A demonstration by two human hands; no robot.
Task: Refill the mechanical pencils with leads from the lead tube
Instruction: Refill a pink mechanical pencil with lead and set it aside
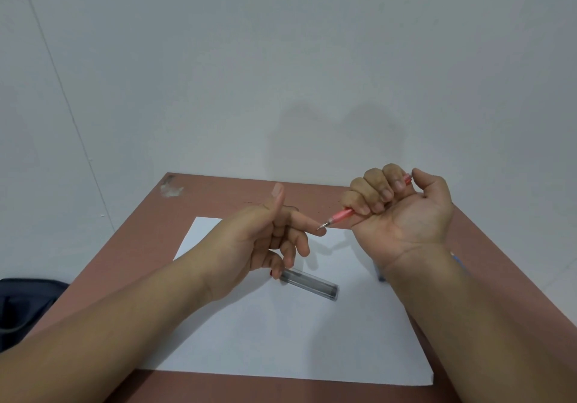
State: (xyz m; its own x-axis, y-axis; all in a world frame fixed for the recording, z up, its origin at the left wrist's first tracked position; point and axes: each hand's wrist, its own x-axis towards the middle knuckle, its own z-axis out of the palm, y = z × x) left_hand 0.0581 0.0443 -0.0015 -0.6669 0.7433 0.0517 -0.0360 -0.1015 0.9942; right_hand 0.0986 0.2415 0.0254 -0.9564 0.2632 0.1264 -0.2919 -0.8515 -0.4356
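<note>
Forearms fill the near foreground, both reaching out over the tabletop, a reddish-brown surface set against a pale wall. On it lies a white sheet of paper, its near edge close to the tabletop's near edge and its far-left corner toward the far-left corner of the tabletop.

Right hand, raised palm-up above the far-right part of the paper, has its fingers curled into a fist around a pink mechanical pencil, with the thumb near the cap end and the metal tip pointing left. Left hand hovers over the paper's far-left part with its thumb up and fingers loosely spread, holding nothing; its index fingertip meets the pencil's tip, and whether lead shows there is too small to tell.

Beneath the left hand, the lead tube lies flat on the paper's middle, a clear dark case with a red end just under the little finger. A dark blue object, possibly another pencil, peeks out behind the right wrist at the paper's right edge.

Judging by looks, the pencil is light, stiff and smooth, best held around the barrel so the cap end is free. The tube is light and slick; pinch its long sides. Leads inside would snap easily, so they want a gentle fingertip pinch.
</note>
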